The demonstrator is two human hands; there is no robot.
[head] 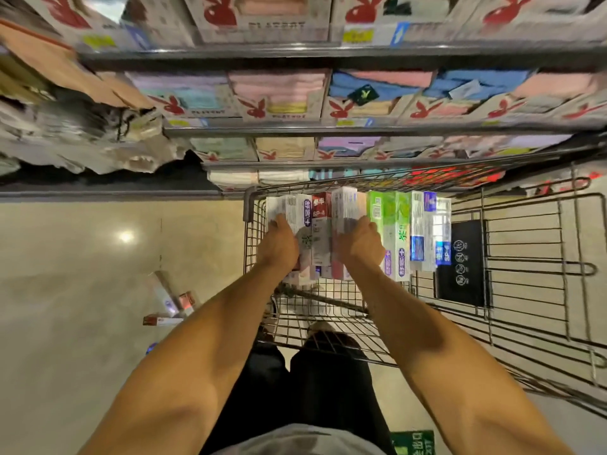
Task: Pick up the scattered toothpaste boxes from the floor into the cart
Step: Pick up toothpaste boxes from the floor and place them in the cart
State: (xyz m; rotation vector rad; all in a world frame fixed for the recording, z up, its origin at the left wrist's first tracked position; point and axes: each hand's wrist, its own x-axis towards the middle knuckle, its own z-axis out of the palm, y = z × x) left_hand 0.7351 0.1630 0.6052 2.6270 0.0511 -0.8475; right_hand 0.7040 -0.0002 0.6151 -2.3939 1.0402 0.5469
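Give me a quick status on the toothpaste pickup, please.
Left grip, right grip holding toothpaste boxes in cart. Loose boxes on floor, left side. Nothing blocking.

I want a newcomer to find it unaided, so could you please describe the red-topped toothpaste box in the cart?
Find the wire cart standing in front of the towel shelves; a row of toothpaste boxes lies side by side in its basket. The red-topped toothpaste box sits between the left hand and the right hand. Only its far end is red; its neighbours are white, green or blue.
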